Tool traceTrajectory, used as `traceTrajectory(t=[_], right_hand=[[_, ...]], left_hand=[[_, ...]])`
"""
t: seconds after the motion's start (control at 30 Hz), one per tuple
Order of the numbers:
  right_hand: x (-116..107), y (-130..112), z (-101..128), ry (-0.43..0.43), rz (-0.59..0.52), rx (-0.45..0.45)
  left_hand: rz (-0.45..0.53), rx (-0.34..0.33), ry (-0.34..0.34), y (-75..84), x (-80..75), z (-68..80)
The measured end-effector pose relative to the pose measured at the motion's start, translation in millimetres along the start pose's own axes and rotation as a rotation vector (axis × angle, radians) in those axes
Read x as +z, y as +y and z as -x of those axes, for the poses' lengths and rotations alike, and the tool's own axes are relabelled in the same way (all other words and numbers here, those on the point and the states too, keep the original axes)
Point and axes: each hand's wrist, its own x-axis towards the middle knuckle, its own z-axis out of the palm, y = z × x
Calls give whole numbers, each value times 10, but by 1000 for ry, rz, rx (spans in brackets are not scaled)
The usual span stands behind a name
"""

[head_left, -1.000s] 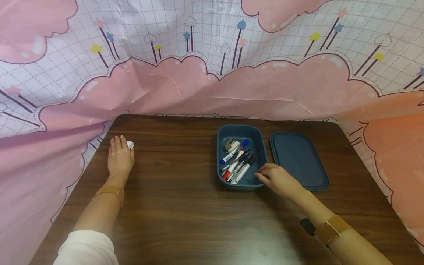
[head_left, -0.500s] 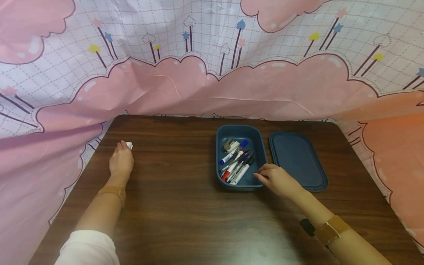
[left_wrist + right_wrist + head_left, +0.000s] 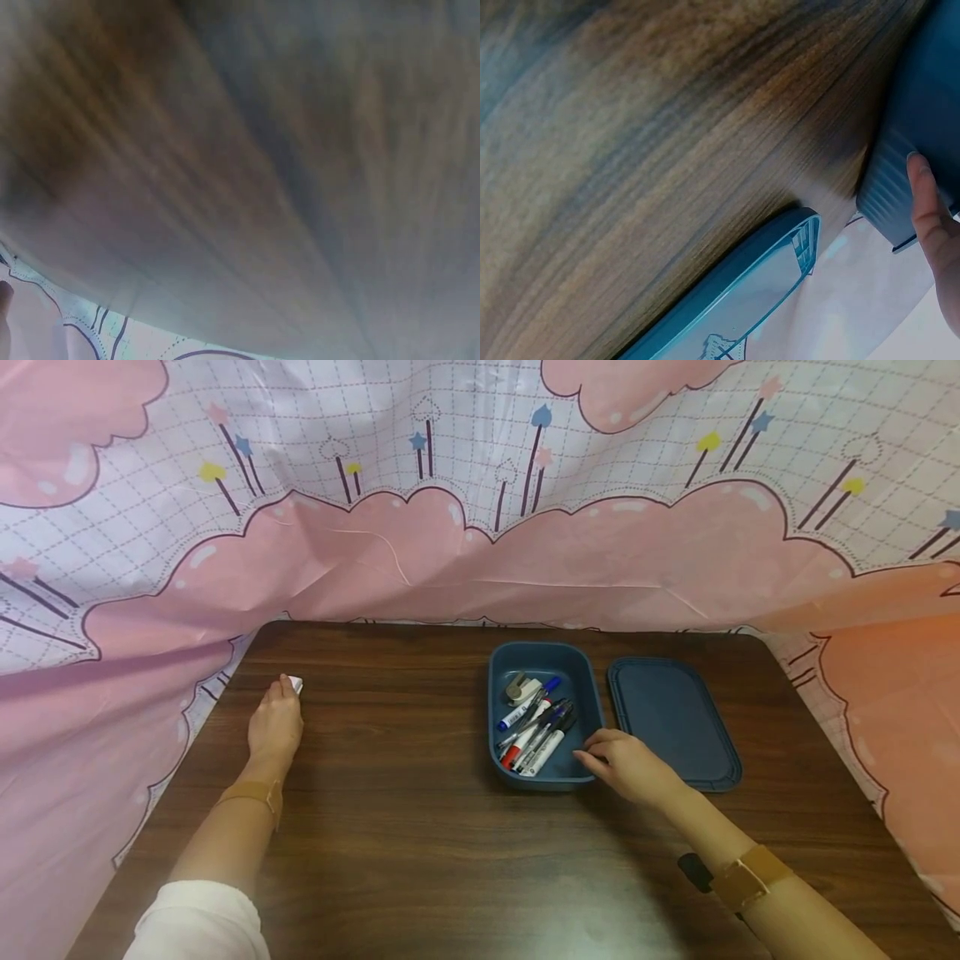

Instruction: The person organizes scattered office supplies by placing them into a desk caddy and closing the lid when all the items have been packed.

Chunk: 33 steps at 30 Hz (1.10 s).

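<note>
Left hand pinches a small white object at the left of the table; right hand grips the near right corner of the blue box

The small white object (image 3: 295, 684) sits at the tips of the left hand (image 3: 275, 727), left of centre in the head view; the fingers are drawn together and curl over it, pinching it against the dark wooden table (image 3: 405, 843). Right of centre, the right hand (image 3: 630, 768) rests on the near right corner of the open blue box (image 3: 501, 760), its fingers (image 3: 924, 202) bent and close together, one lying against the ribbed outer wall. Pens and markers (image 3: 534, 731) lie in a loose diagonal heap inside, with a small stapler-like thing (image 3: 521, 687) at the far end. The blue lid (image 3: 671, 722) lies flat just right of the box. A pink cloud-print cloth (image 3: 480, 485) fills the upper frame
</note>
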Motion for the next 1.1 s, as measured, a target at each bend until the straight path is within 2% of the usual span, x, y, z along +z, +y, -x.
traceTrajectory(t=[0.13,0.27,0.43,0.63,0.9,1.1], right_hand=[[5,3,2,5,-3,-6],[1,1,3,1,5,0],[-6,2,3,-4,13,5],[1,5,-5,-9,13,-7],[3,-3,-10,-5,14,-14],[-1,-18,-4,-28,9,20]], left_hand=[[3,27,75,41,-37,-45],[22,77,139,175,-60,-148],[51,164,170,474,-145,-315],[98,198,175,833,-239,-455],[156,265,190,1250,-376,-554],[234,328,246,1605,-450,-590]])
